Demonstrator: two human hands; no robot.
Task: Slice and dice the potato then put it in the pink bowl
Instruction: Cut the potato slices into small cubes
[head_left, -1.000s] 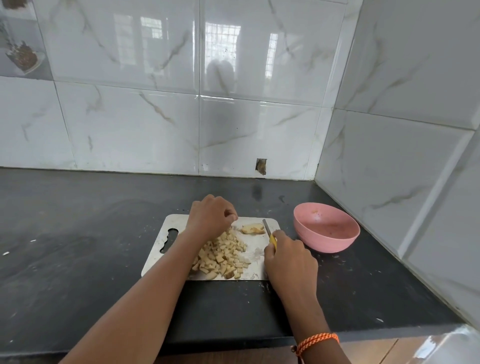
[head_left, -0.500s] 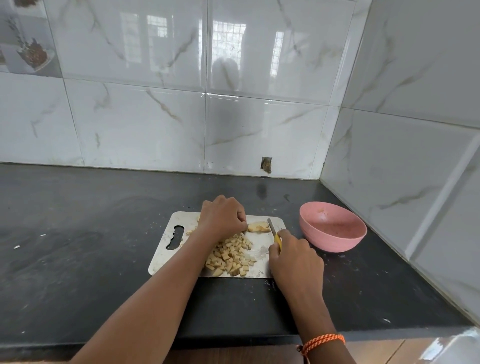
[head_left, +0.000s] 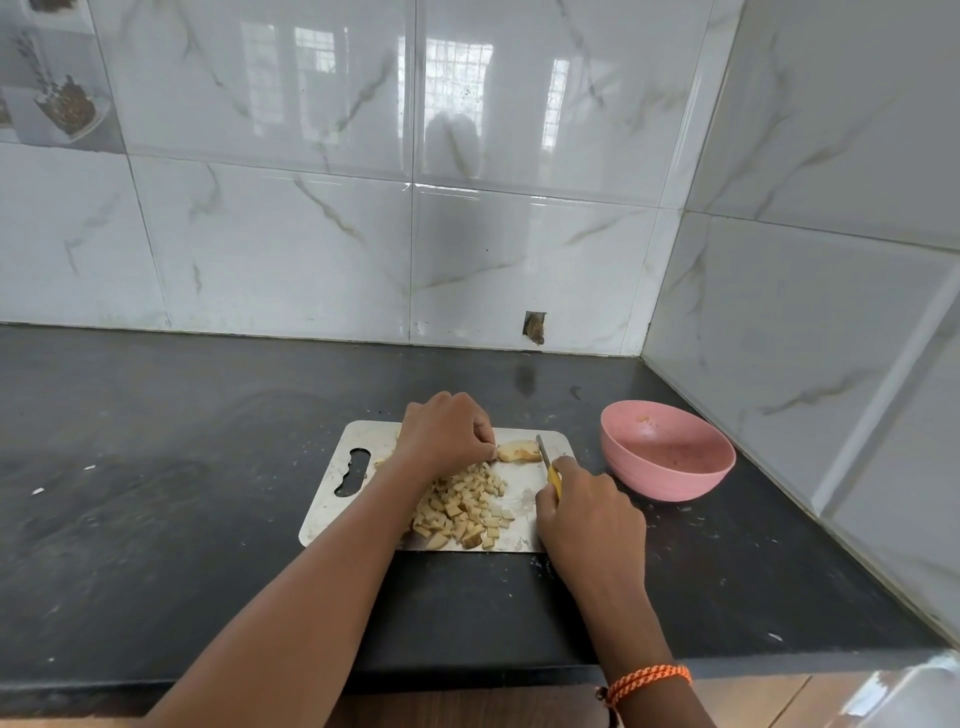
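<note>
A white cutting board (head_left: 332, 499) lies on the black counter. Several potato cubes (head_left: 465, 506) are piled on its near half. At the board's far edge lies an uncut potato piece (head_left: 519, 451). My left hand (head_left: 441, 436) has curled fingers and pinches the left end of that piece. My right hand (head_left: 587, 514) grips a knife (head_left: 545, 457) by its yellow handle, and the blade lies just right of the potato piece. The pink bowl (head_left: 670, 462) stands to the right of the board and holds no potato.
The black counter (head_left: 182, 493) stretches to the left of the board. Tiled walls close the back and the right side, meeting in a corner behind the bowl. The counter's front edge runs under my forearms.
My left hand has slid right along the board's far edge and now pinches the potato piece. The knife stays beside that piece. The camera has shifted slightly.
</note>
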